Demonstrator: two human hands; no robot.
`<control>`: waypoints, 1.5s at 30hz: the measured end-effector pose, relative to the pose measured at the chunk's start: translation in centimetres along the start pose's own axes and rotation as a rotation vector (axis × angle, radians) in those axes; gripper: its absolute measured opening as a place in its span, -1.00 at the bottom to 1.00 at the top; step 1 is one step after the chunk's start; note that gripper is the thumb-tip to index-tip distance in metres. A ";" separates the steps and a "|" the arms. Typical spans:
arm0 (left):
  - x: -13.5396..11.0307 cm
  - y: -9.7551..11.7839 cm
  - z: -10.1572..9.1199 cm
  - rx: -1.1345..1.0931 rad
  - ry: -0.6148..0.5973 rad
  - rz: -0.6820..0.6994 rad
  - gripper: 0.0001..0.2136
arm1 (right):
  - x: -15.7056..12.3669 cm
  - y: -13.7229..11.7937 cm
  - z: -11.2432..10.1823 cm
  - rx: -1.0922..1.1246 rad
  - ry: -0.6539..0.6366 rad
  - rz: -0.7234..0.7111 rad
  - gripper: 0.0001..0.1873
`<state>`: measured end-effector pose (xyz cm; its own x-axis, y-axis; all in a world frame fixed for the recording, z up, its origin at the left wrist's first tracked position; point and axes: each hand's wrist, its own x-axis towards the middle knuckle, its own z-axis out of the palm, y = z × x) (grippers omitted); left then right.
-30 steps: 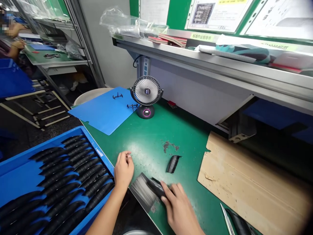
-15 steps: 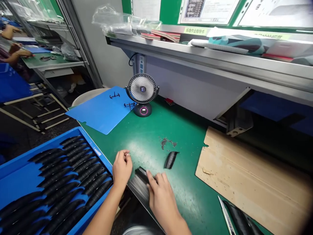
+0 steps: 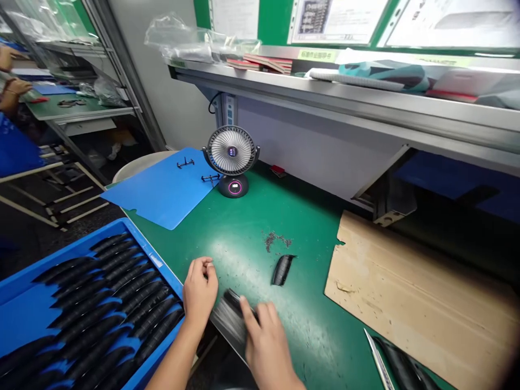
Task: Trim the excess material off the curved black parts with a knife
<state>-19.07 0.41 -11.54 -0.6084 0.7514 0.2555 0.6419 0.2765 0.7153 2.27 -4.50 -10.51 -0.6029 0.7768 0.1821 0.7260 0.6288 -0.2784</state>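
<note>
Nearest me, at 6 o'clock, my right hand (image 3: pixel 266 333) is clamped on a black curved piece (image 3: pixel 232 296), pressed over a grey streaked sheet (image 3: pixel 228 320) at the table edge. A second ago the piece sat at the sheet's right side; now it lies further left and covers more of it. The blur suggests to me a rubbing stroke under way, so I judge this piece unfinished.

At 7 o'clock my left hand (image 3: pixel 200 290) stays by the edge, fingers curled together; I cannot tell whether they close on anything. At 8 o'clock, black pieces (image 3: pixel 134 279) lie in rows in a blue tray (image 3: pixel 142 244).

On the green table (image 3: pixel 195 233), a pointed metal tool (image 3: pixel 377 357) lies between 4 and 5 o'clock, with cardboard (image 3: pixel 398 303) beyond at 4. Just below centre rest a loose black piece (image 3: pixel 283 270) and dark crumbs (image 3: pixel 268 241). At 9 lies a blue mat (image 3: pixel 154 195), at 11 a fan (image 3: pixel 231 154).

Farther off, a shelf (image 3: pixel 284 89) runs from 11 to 2 with clear bags (image 3: pixel 182 40) and red booklets (image 3: pixel 264 62); at 10, a co-worker's hand (image 3: pixel 18 86) shows over another table.
</note>
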 end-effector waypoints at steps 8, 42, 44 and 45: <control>0.0 -0.2 0.1 0.026 -0.030 0.004 -0.89 | 0.3 0.7 -1.3 0.154 -0.075 0.171 -0.49; -3.0 10.7 6.3 0.033 -0.829 0.578 -0.64 | -2.0 9.7 -6.8 0.125 0.231 0.446 -0.54; -3.9 10.4 6.4 0.068 -0.830 0.612 -0.64 | -5.0 9.7 -7.4 0.101 0.287 0.540 -0.58; -4.3 10.3 6.3 0.097 -0.803 0.637 -0.63 | -7.2 9.9 -7.9 0.081 0.327 0.614 -0.63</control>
<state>-6.91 3.83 -9.38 0.3273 0.9443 0.0334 0.7924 -0.2936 0.5347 16.39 -3.60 -7.11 0.0484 0.9695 0.2404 0.8690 0.0778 -0.4887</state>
